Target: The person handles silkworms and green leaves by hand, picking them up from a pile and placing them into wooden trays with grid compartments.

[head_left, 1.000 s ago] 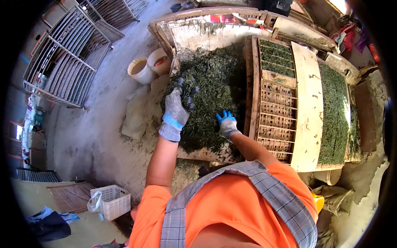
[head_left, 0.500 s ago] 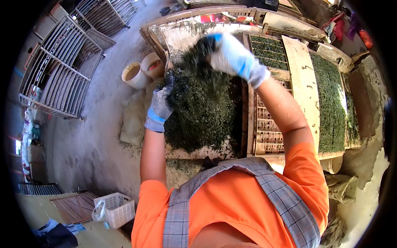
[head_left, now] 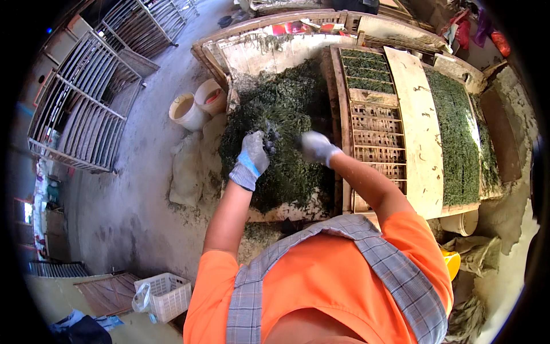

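Observation:
A heap of shredded dark green plant matter (head_left: 286, 109) lies before me in a wooden-sided bin. My left hand (head_left: 254, 153), in a grey-and-blue glove, is sunk against the left side of the heap. Its fingers are curled round a dark clump, partly hidden by the strands. Over the heap's right side is my right hand (head_left: 317, 148), gloved too and smeared by motion, so its fingers cannot be read. To the right stands a slatted wooden frame (head_left: 345, 132); its far rows hold the same green stuff, while its near rows show bare lattice.
A pale board (head_left: 421, 126) lies across the frame, with a green-packed section (head_left: 452, 137) beyond it. Two pale buckets (head_left: 189, 113) stand left of the bin. Metal racks (head_left: 83, 103) are at far left, a white plastic crate (head_left: 169, 298) at lower left. Something yellow (head_left: 451, 264) shows at right.
My right hand has come down from above the far side of the heap toward me. My left hand has moved nearer and to the right. The raised clump is no longer seen aloft.

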The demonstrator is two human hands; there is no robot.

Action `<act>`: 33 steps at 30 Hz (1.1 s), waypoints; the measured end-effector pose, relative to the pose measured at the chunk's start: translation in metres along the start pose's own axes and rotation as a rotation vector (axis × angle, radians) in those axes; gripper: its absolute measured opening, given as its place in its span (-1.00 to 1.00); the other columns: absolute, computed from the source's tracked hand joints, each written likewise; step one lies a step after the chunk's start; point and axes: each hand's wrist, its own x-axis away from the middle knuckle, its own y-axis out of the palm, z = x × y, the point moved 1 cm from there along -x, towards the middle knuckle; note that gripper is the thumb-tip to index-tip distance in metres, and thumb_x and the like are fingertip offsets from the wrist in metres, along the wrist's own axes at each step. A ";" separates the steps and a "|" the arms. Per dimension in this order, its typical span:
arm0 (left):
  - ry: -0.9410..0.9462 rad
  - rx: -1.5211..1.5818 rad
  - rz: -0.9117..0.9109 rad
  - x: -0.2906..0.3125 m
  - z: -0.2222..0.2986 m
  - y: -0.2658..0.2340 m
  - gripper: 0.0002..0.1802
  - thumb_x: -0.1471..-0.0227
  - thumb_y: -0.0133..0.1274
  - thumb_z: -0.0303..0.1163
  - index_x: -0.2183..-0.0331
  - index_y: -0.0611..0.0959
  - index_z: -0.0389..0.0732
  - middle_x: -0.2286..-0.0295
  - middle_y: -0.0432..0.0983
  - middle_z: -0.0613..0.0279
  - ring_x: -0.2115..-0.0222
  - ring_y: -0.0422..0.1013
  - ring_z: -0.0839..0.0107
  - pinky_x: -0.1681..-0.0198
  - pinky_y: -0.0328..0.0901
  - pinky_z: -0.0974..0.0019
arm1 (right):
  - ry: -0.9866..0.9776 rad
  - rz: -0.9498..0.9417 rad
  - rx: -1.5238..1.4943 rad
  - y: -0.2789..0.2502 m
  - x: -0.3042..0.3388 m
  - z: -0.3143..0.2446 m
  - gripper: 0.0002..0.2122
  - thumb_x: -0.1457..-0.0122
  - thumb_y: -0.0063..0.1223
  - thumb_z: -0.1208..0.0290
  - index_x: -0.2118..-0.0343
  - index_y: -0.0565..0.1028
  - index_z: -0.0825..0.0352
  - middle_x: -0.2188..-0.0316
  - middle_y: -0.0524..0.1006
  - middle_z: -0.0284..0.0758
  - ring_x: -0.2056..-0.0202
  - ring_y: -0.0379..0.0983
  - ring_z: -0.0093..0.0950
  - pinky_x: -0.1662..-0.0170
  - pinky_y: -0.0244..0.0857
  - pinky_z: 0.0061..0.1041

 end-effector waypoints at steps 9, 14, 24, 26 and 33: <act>-0.221 0.446 -0.053 0.017 0.093 0.018 -0.70 -0.20 -0.18 -0.26 0.17 0.59 -0.14 0.38 0.57 0.35 0.58 0.37 0.61 0.53 0.30 0.51 | -0.482 0.739 0.141 -0.027 0.040 -0.089 -0.52 -0.02 0.01 0.23 -0.03 0.40 0.32 -0.17 0.30 -0.15 -0.27 0.05 -0.10 -0.29 -0.05 -0.08; 0.196 0.168 0.327 0.044 0.228 0.048 -0.69 -0.13 -0.17 -0.33 0.14 0.58 -0.16 0.43 0.56 0.30 0.59 0.36 0.61 0.52 0.29 0.54 | -0.229 0.190 -0.003 0.015 -0.010 -0.084 -0.71 -0.09 -0.05 0.43 0.11 0.50 0.36 0.02 0.48 -0.11 0.01 0.43 -0.20 -0.03 0.32 -0.29; 0.299 -0.083 -0.057 0.032 0.253 0.075 -0.70 -0.21 -0.21 -0.36 0.16 0.58 -0.23 0.34 0.54 0.31 0.41 0.43 0.58 0.37 0.37 0.53 | -0.271 0.032 -0.480 -0.002 0.013 0.008 -0.71 -0.09 -0.04 0.32 0.18 0.54 0.37 0.28 0.53 -0.14 0.24 0.50 -0.29 0.16 0.38 -0.35; 0.220 0.029 0.063 0.021 0.193 0.077 -0.71 -0.22 -0.17 -0.29 0.15 0.56 -0.21 0.38 0.52 0.33 0.43 0.44 0.56 0.40 0.39 0.52 | -0.523 0.077 -1.079 -0.045 0.052 -0.019 -0.67 -0.14 -0.06 0.27 0.13 0.51 0.36 0.32 0.52 -0.19 0.27 0.49 -0.32 0.17 0.39 -0.38; -0.248 0.226 -0.163 0.018 0.027 0.207 -0.80 -0.21 -0.13 -0.20 0.32 0.53 -0.05 0.53 0.42 0.45 0.61 0.30 0.63 0.60 0.20 0.54 | -0.307 0.306 -2.416 -0.052 0.118 0.018 -0.54 -0.30 -0.13 0.07 -0.06 0.43 0.36 0.43 0.51 -0.37 0.37 0.48 -0.45 0.19 0.42 -0.48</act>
